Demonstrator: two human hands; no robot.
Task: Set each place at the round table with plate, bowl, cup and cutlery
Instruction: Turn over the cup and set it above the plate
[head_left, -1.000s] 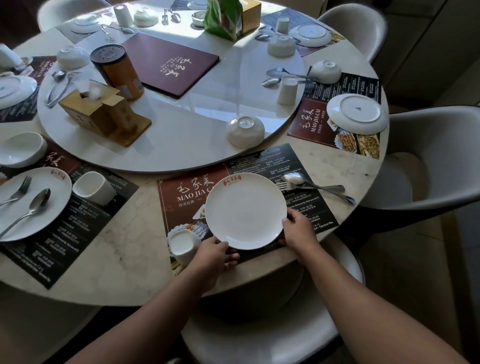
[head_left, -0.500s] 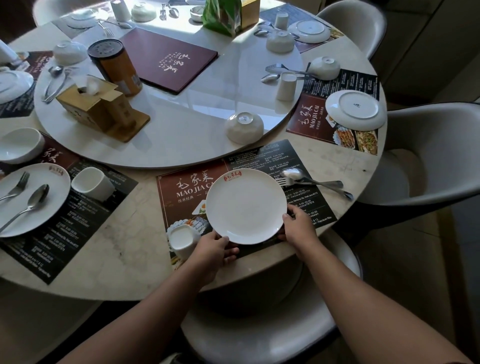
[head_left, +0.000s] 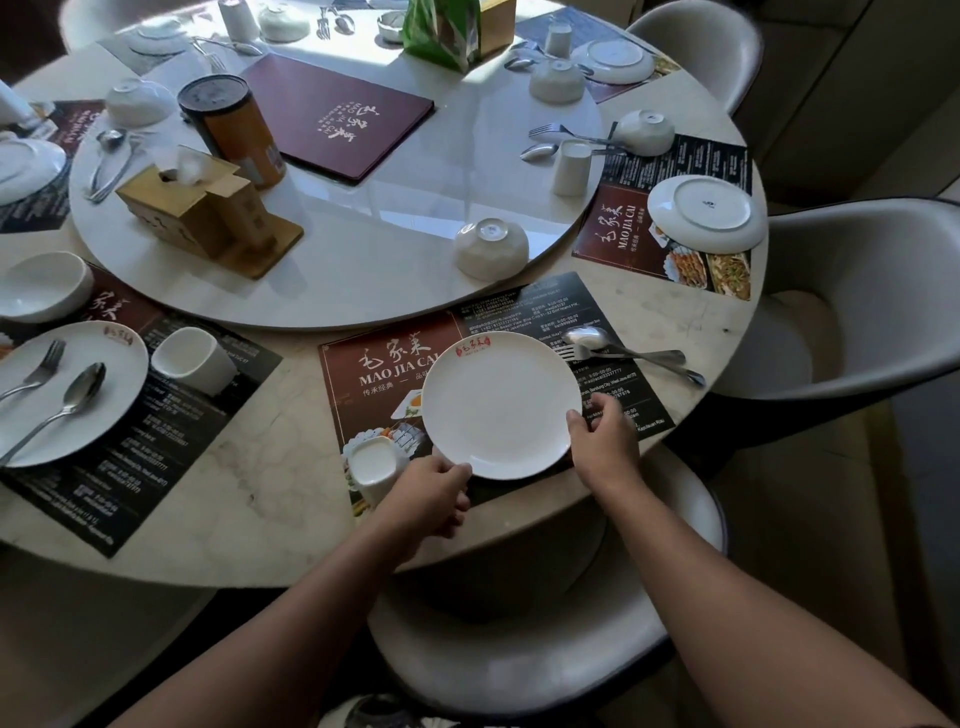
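Both hands have stayed on the near rim of the plate (head_left: 501, 405), and the plate has hardly moved on the mat (head_left: 374, 364) since a second ago. From the head view, the left hand (head_left: 434, 491) has its fingers curled round the near left rim. The right hand (head_left: 605, 436) pinches the right rim with the thumb on top. The plate sits right way up near the middle of the mat, with its red mark on the far side. I cannot tell if it is fully down or a bit lifted at the near edge.

To do this step well, I think the plate should go down flat and slow, so it does not clack on the surface (head_left: 291, 467). The cup (head_left: 373, 465) stands just beside the left hand, so that hand should slip out gently and not bump it. The fork (head_left: 623, 356) and spoon (head_left: 587, 338) lie on the mat at the right, and the fork's tip looks to touch the plate. It is best not to push the plate more that way. The bowl (head_left: 491, 249) is upside down on the round top past the mat and is not yet in its place
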